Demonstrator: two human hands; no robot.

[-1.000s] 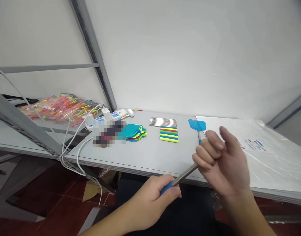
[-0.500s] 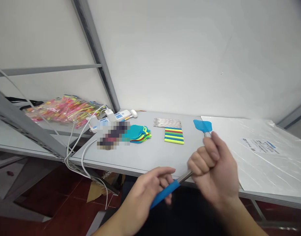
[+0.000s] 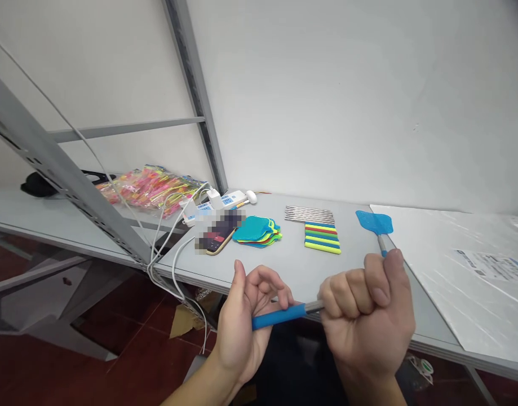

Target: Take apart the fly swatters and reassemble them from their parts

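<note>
A blue fly swatter runs through my right hand (image 3: 366, 316), which is closed in a fist around its metal shaft (image 3: 313, 306). Its blue mesh head (image 3: 373, 222) sticks out beyond my thumb, up and to the right. On the other side of the fist, the blue handle (image 3: 279, 316) reaches to my left hand (image 3: 246, 321). The handle's end rests against the left palm, near the base of the thumb. My left thumb is raised and its fingers are loosely curled and apart, not wrapped round the handle. The middle of the shaft is hidden in my fist.
On the table lie stacked swatter heads (image 3: 254, 230), metal rods (image 3: 309, 214) and coloured handle tubes (image 3: 322, 238). A phone (image 3: 220, 239), partly blurred, and a power strip (image 3: 233, 198) are at left. Wrapped white board (image 3: 445, 282) covers the right. Bagged colourful items (image 3: 153, 189) sit behind the rack post.
My left hand has turned palm up and its thumb has lifted; the handle end now meets the palm. The swatter is held lower and flatter. The view has shifted left.
</note>
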